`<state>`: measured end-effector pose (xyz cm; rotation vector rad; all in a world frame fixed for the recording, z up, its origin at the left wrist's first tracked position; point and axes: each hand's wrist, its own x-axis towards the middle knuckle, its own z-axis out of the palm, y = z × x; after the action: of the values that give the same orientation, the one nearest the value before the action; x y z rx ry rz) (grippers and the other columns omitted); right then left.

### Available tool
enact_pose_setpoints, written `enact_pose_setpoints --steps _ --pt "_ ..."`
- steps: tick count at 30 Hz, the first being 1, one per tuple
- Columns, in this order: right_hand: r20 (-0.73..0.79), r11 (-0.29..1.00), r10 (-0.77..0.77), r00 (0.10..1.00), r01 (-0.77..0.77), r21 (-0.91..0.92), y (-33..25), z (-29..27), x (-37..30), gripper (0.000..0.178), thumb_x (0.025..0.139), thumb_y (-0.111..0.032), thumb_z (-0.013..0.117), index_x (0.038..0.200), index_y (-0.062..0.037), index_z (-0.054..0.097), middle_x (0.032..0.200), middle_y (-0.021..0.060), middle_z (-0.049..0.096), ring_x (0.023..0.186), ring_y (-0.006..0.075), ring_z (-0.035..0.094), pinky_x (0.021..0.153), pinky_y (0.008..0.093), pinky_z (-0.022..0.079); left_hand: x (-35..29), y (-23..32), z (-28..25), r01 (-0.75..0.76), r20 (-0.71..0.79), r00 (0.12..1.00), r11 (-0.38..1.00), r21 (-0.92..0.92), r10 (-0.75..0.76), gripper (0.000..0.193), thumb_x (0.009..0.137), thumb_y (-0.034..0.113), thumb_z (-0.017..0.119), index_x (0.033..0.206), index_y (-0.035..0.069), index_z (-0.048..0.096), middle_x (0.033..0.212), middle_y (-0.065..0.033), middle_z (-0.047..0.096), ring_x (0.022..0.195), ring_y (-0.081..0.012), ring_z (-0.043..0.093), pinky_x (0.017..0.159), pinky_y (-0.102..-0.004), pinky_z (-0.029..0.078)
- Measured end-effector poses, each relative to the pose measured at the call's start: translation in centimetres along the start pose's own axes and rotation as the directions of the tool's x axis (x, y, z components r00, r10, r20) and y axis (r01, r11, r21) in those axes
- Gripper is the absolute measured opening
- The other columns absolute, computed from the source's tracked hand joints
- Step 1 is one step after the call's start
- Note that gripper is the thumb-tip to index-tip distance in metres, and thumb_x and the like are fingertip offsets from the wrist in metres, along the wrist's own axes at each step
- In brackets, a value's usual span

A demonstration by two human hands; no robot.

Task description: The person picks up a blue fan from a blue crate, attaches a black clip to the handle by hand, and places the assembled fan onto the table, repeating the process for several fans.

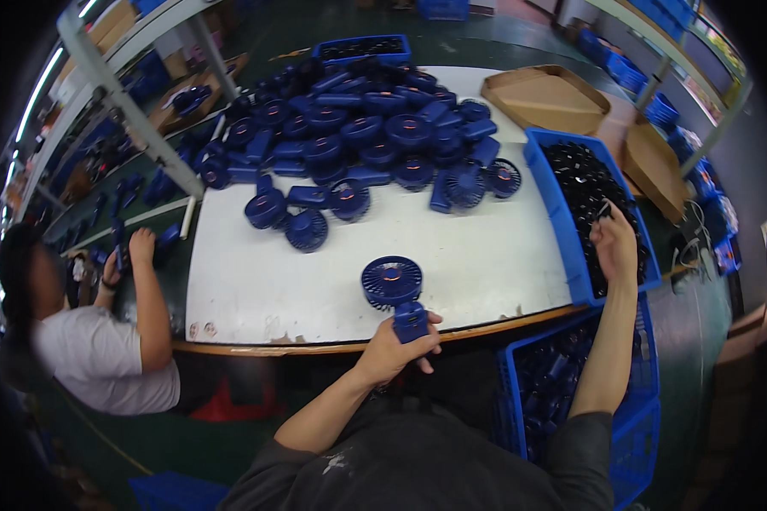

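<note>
Wrapped around the handle of a dark blue handheld fan is my left hand, at the table's near edge. The fan's round head points away from me, its grille facing up. My right hand reaches over a blue bin of small black parts on the right. Its fingers are pinched on a small black part, whose exact kind is too small to make out. A large heap of the same blue fans covers the far half of the white table.
Cardboard trays lie at the far right, with another blue bin behind the heap. Below the right edge stands a blue crate of blue items. A co-worker handles parts on the left, near a metal rack post.
</note>
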<state>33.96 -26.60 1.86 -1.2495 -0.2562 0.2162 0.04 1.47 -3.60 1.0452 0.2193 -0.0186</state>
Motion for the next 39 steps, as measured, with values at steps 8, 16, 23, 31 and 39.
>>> enact_pose_setpoints --steps 8,16,23,31,39 --pt "0.455 0.994 0.097 0.885 -0.062 -0.091 8.2 18.1 -19.8 0.047 0.088 0.005 0.063 0.133 0.0027 0.052 0.123 0.0099 0.057 0.099 0.0165 0.062 0.086 0.0300 0.053 1.1 0.5 1.1 -0.066 -0.096 0.994 0.976 -0.209 0.046 0.040 0.092 0.011 0.071 0.127 0.000 0.054 0.106 -0.0085 0.061 0.087 -0.0150 0.064 0.057 -0.0266 0.057" --pt "0.813 0.714 -0.110 0.571 0.614 -0.335 5.4 17.5 -18.2 0.044 0.081 0.008 0.069 0.123 -0.0022 0.063 0.122 0.0176 0.056 0.104 0.0323 0.064 0.086 0.0347 0.055 -1.0 1.3 -1.0 0.102 0.028 0.995 0.954 -0.281 -0.098 0.035 0.091 0.011 0.072 0.120 0.001 0.056 0.096 -0.0058 0.061 0.080 -0.0120 0.062 0.048 -0.0214 0.052" --pt "0.777 0.670 -0.184 0.601 0.656 -0.348 5.2 20.4 -16.0 0.027 0.085 -0.006 0.074 0.110 -0.0008 0.067 0.103 0.0161 0.061 0.083 0.0310 0.065 0.071 0.0367 0.054 -2.0 1.0 -1.4 0.132 0.177 0.979 0.977 -0.165 -0.102 0.043 0.090 0.026 0.075 0.119 0.001 0.055 0.093 -0.0092 0.062 0.081 -0.0165 0.065 0.046 -0.0227 0.054" --pt "0.809 0.445 -0.103 0.579 0.754 -0.483 6.0 21.5 -18.2 0.051 0.078 -0.017 0.077 0.126 -0.0058 0.062 0.118 0.0180 0.055 0.110 0.0362 0.054 0.091 0.0436 0.049 -0.2 -0.3 0.6 -0.038 -0.220 0.974 0.909 -0.415 -0.060 0.048 0.104 0.049 0.045 0.128 0.008 0.054 0.125 -0.0097 0.059 0.118 -0.0206 0.058 0.100 -0.0369 0.049" --pt "0.494 0.453 -0.356 0.793 0.609 -0.652 10.2 20.0 -22.6 0.067 0.076 -0.011 0.073 0.134 0.0041 0.043 0.118 0.0256 0.053 0.105 0.0451 0.053 0.091 0.0499 0.045 0.3 -0.3 2.0 -0.145 -0.039 0.983 0.886 0.440 0.180 0.056 0.097 0.042 0.053 0.130 -0.003 0.052 0.128 -0.0239 0.055 0.119 -0.0300 0.053 0.101 -0.0383 0.042"
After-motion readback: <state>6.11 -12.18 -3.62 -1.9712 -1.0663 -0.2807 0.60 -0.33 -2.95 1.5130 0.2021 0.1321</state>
